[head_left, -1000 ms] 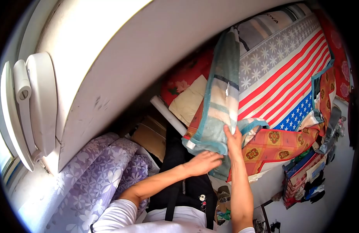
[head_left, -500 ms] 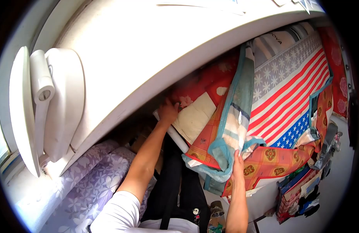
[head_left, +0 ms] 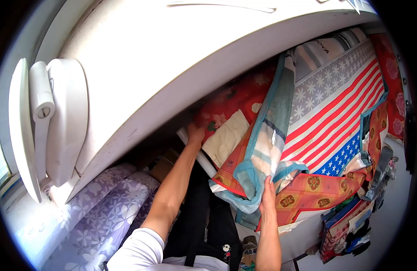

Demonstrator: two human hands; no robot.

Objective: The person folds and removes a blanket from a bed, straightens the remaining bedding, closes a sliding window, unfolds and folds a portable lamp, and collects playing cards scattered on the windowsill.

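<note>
At the near corner of the bed, my right hand [head_left: 267,198] grips the bunched edge of a grey-green and cream blanket [head_left: 268,156] with blue trim. The blanket is folded back over a flag-patterned bedspread [head_left: 339,115] of red and white stripes. My left hand [head_left: 196,133] reaches under the overhanging ledge, beside the end of a white bed rail [head_left: 205,163] and against red floral bedding [head_left: 226,105]. Its fingers are in shadow and mostly hidden. Close by lies a folded cream cloth [head_left: 225,137], next to an orange checked cloth [head_left: 233,168].
A wide white ledge [head_left: 140,58] curves over the bed's far side. White folding plastic fixtures [head_left: 66,122] stand at the left, above a purple floral curtain [head_left: 102,207]. Below right, a stack of folded cloths and clothing [head_left: 348,228] sits near the bed's patterned skirt [head_left: 312,192].
My left hand has slid slightly deeper into the shadow, its fingers now less visible. My right hand, still on the blanket, has shifted slightly left in view. The camera view has moved a little.
</note>
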